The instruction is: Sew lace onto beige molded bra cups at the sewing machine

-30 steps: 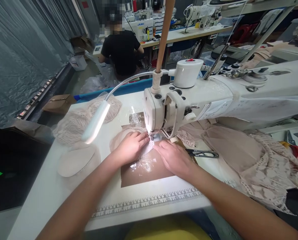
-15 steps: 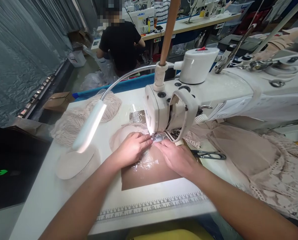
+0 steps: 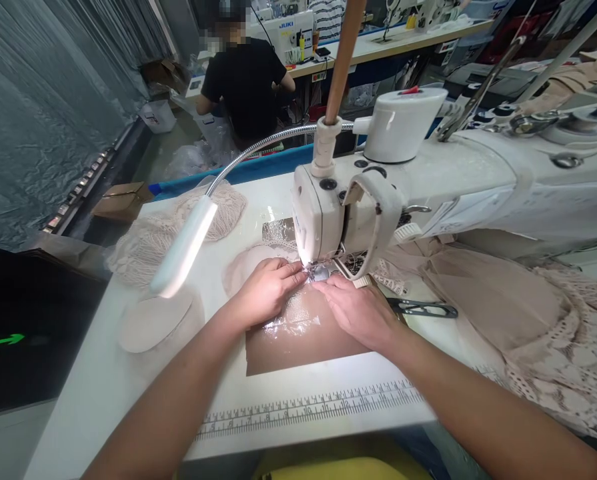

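My left hand [image 3: 272, 291] lies left of the needle of a white sewing machine [image 3: 319, 217], its fingers closed on the edge of a pale beige mesh fabric piece [image 3: 241, 267]. On the other side of the presser foot [image 3: 319, 272], my right hand [image 3: 362, 312] has its fingers together and pressed down on the same work; its exact grip is partly hidden. Under both hands a shiny brown sheet [image 3: 303, 353] covers the machine bed. Black thread snips [image 3: 425, 309] lie just right of my right hand.
A lit lamp [image 3: 185, 250] on a bendable neck hangs over the left side. Beige lace pieces [image 3: 223, 210] and round cups [image 3: 155, 323] lie left; more lace fabric [image 3: 498, 293] is heaped right. A printed ruler [image 3: 308, 408] runs along the front edge. A person [image 3: 243, 87] sits beyond.
The whole view has shifted slightly, moving the scene a little right and up. Both hands stay at the needle, with hardly any visible movement of the fabric.
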Demonstrator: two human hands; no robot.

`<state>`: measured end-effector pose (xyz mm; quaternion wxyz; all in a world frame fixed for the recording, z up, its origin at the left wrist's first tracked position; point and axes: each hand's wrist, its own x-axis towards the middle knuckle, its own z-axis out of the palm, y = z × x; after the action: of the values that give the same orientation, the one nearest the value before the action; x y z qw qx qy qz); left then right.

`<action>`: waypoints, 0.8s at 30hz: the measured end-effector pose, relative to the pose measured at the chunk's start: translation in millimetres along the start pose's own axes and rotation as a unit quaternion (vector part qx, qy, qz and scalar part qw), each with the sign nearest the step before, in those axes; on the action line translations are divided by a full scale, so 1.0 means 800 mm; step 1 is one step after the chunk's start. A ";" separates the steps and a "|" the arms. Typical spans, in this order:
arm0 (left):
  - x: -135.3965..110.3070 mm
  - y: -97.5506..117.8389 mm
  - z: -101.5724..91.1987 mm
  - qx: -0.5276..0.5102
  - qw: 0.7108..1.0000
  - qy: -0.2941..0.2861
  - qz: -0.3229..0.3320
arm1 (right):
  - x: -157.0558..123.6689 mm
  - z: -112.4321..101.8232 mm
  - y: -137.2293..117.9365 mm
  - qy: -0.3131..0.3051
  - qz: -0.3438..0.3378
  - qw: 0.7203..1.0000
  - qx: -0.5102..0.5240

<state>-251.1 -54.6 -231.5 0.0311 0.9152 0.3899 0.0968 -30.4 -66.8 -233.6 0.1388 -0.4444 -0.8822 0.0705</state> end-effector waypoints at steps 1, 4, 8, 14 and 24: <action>0.000 0.000 0.000 -0.001 1.000 0.001 0.001 | 0.000 0.000 0.000 -0.002 0.001 1.000 0.000; 0.000 0.001 0.000 -0.003 1.000 0.005 0.004 | 0.000 0.000 0.001 -0.003 0.002 1.000 0.004; 0.001 0.001 0.001 0.001 1.000 0.010 -0.001 | 0.000 0.002 0.001 0.003 0.004 1.000 0.015; -0.002 0.010 -0.010 0.035 0.999 -0.006 -0.025 | 0.000 0.003 0.002 0.014 0.015 0.999 0.032; -0.009 0.057 -0.046 -0.010 0.989 -0.113 -0.094 | -0.002 -0.004 0.003 0.039 0.015 0.998 0.036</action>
<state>-231.0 -92.5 -190.9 0.0928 0.8792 0.4672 -0.0068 -26.7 -66.7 -231.4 0.1883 -0.4542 -0.8664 0.0869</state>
